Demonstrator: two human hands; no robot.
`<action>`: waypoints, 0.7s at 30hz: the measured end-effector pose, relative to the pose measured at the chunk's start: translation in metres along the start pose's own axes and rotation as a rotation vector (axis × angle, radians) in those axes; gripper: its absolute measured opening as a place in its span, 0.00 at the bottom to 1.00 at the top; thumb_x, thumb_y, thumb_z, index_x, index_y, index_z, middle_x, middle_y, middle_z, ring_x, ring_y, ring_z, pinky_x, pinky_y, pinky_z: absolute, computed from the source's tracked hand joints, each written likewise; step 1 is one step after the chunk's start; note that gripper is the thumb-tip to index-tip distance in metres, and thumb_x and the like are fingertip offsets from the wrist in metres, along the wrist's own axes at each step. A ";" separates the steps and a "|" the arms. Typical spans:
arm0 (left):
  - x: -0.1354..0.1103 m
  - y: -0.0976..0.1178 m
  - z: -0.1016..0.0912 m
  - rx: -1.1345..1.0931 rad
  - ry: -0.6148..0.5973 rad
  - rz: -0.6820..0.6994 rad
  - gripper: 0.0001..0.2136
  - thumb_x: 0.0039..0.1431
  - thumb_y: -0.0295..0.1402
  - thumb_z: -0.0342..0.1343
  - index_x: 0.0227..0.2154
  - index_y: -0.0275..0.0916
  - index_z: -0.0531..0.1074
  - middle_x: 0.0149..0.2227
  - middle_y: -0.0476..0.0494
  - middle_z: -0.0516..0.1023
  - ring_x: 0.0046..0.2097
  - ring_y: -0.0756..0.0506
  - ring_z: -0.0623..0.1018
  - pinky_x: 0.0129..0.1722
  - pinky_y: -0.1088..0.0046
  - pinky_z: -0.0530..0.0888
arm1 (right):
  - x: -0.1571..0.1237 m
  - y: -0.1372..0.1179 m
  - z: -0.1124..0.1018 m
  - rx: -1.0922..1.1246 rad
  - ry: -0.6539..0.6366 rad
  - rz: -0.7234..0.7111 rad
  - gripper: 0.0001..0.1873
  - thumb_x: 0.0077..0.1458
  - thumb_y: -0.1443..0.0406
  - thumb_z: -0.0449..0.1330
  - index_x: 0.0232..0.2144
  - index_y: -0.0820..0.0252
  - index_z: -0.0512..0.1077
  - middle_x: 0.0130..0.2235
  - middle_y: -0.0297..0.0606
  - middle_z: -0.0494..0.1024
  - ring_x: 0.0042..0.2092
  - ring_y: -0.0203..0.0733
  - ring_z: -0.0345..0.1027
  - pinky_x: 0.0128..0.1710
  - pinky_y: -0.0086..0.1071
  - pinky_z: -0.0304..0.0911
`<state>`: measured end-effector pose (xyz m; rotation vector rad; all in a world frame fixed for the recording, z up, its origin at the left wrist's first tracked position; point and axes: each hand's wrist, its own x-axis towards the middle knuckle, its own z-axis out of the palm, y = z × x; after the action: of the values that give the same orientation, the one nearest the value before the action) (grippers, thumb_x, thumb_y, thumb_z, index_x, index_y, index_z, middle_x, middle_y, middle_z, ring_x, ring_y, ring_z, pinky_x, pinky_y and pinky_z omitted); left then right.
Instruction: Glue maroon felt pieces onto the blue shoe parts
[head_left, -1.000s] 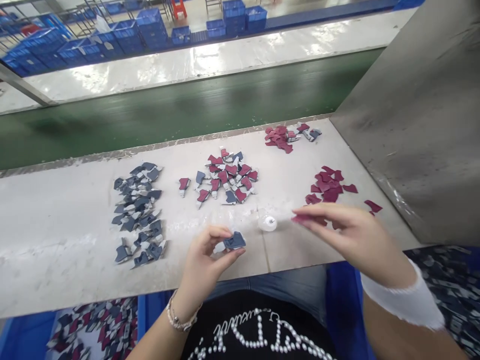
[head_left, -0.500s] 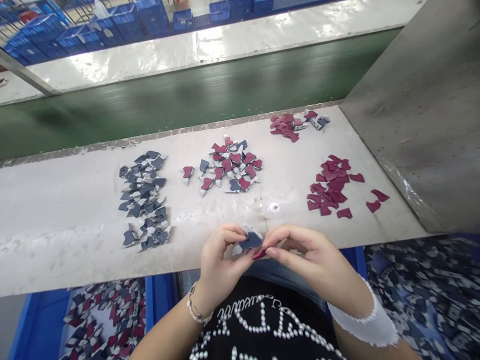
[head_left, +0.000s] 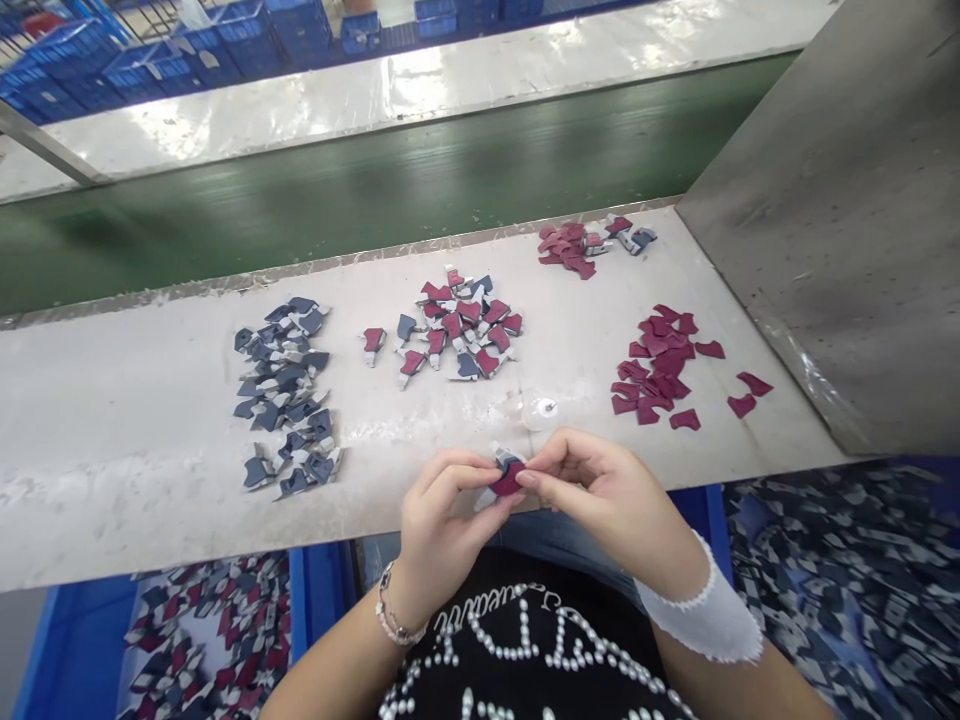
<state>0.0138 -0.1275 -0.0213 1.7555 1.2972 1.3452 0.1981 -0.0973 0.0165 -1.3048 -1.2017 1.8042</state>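
A pale surface (head_left: 142, 430) is set before a green panel (head_left: 337, 210), with blue crates (head_left: 292, 30) stacked beyond. Near the front edge of the surface, a blue-and-grey part (head_left: 503, 460) is pinched in the fingers of the left hand (head_left: 450, 515), and a red piece (head_left: 508, 480) lying against its face is gripped at one side by the thumb and forefinger of the right hand (head_left: 611, 500); both sets of fingers are narrowed on what they hold. The part seems to be steadied by the left while the small piece is controlled by the right. Dark blue parts (head_left: 291, 378) are heaped at the left, loose red pieces (head_left: 667, 360) are spread at the right, and a mixed group (head_left: 469, 312) is gathered between, presumably so that kinds are kept apart within reach. No brand or label can be read on them; on the black shirt (head_left: 600, 690), script and beaded lettering are seen, but no word can be made out with certainty
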 end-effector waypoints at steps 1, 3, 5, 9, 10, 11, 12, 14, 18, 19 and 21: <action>0.000 0.000 0.000 0.004 -0.001 0.012 0.11 0.54 0.26 0.68 0.38 0.41 0.75 0.37 0.46 0.78 0.39 0.46 0.81 0.38 0.69 0.82 | 0.000 0.000 0.000 -0.008 -0.006 0.004 0.13 0.54 0.55 0.69 0.30 0.56 0.72 0.32 0.34 0.82 0.38 0.46 0.80 0.42 0.42 0.77; 0.001 0.001 -0.002 0.002 -0.004 0.039 0.11 0.54 0.25 0.68 0.38 0.40 0.75 0.36 0.46 0.78 0.38 0.47 0.81 0.36 0.71 0.82 | 0.001 -0.002 -0.002 -0.041 -0.014 0.003 0.15 0.54 0.55 0.69 0.29 0.56 0.71 0.31 0.34 0.80 0.36 0.45 0.79 0.40 0.40 0.76; 0.001 0.001 -0.003 -0.008 -0.020 0.055 0.11 0.53 0.26 0.69 0.37 0.40 0.75 0.35 0.47 0.78 0.37 0.48 0.81 0.35 0.72 0.82 | 0.002 -0.006 -0.003 -0.110 -0.009 -0.019 0.15 0.53 0.55 0.69 0.29 0.56 0.69 0.28 0.31 0.77 0.32 0.40 0.75 0.35 0.35 0.73; 0.003 0.001 -0.009 -0.034 -0.073 0.048 0.11 0.52 0.27 0.70 0.36 0.40 0.74 0.35 0.47 0.79 0.36 0.48 0.81 0.34 0.72 0.82 | 0.003 -0.012 -0.008 -0.240 -0.116 -0.087 0.12 0.59 0.55 0.64 0.40 0.56 0.72 0.33 0.32 0.77 0.35 0.39 0.73 0.35 0.34 0.71; 0.003 0.002 -0.011 -0.040 -0.085 0.047 0.12 0.52 0.27 0.70 0.36 0.40 0.74 0.35 0.47 0.79 0.36 0.48 0.81 0.34 0.72 0.82 | 0.003 -0.013 -0.009 -0.244 -0.159 -0.093 0.13 0.62 0.56 0.61 0.43 0.56 0.72 0.36 0.35 0.79 0.38 0.41 0.74 0.38 0.35 0.71; 0.003 0.003 -0.012 -0.044 -0.093 0.049 0.12 0.51 0.27 0.70 0.36 0.40 0.74 0.35 0.47 0.79 0.35 0.48 0.81 0.34 0.72 0.82 | 0.003 -0.014 -0.009 -0.244 -0.190 -0.098 0.13 0.64 0.56 0.59 0.45 0.56 0.73 0.39 0.37 0.80 0.41 0.42 0.75 0.41 0.37 0.72; 0.004 0.005 -0.014 -0.046 -0.099 0.052 0.12 0.51 0.27 0.71 0.36 0.40 0.74 0.35 0.47 0.79 0.35 0.48 0.81 0.34 0.72 0.82 | 0.003 -0.015 -0.009 -0.243 -0.211 -0.105 0.13 0.65 0.57 0.57 0.45 0.57 0.73 0.41 0.39 0.80 0.43 0.43 0.75 0.43 0.38 0.72; 0.005 0.007 -0.015 -0.047 -0.104 0.060 0.12 0.51 0.27 0.71 0.36 0.40 0.74 0.35 0.47 0.78 0.35 0.48 0.81 0.34 0.73 0.82 | 0.001 -0.017 -0.008 -0.266 -0.232 -0.131 0.11 0.66 0.58 0.56 0.44 0.57 0.73 0.42 0.39 0.80 0.44 0.44 0.75 0.45 0.38 0.71; 0.005 0.010 -0.015 -0.058 -0.102 0.080 0.12 0.51 0.26 0.71 0.36 0.39 0.74 0.35 0.48 0.78 0.35 0.50 0.81 0.34 0.76 0.81 | -0.004 -0.017 -0.001 -0.382 -0.187 -0.216 0.10 0.68 0.61 0.52 0.42 0.58 0.72 0.38 0.38 0.79 0.41 0.43 0.73 0.42 0.37 0.69; 0.004 0.009 -0.015 -0.062 -0.098 0.086 0.12 0.51 0.25 0.71 0.36 0.38 0.74 0.35 0.48 0.78 0.35 0.50 0.81 0.34 0.77 0.81 | -0.005 -0.017 0.001 -0.424 -0.156 -0.233 0.10 0.68 0.62 0.51 0.41 0.58 0.72 0.37 0.37 0.78 0.39 0.42 0.73 0.41 0.38 0.68; 0.003 0.006 -0.014 -0.070 -0.090 0.089 0.12 0.51 0.23 0.70 0.37 0.37 0.75 0.36 0.47 0.78 0.36 0.51 0.80 0.35 0.78 0.81 | -0.008 -0.015 0.007 -0.514 -0.094 -0.263 0.10 0.68 0.63 0.50 0.40 0.59 0.70 0.36 0.38 0.75 0.38 0.43 0.71 0.39 0.38 0.67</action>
<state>0.0028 -0.1289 -0.0103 1.8228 1.1224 1.3276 0.1935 -0.1000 0.0342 -1.2563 -1.8804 1.4300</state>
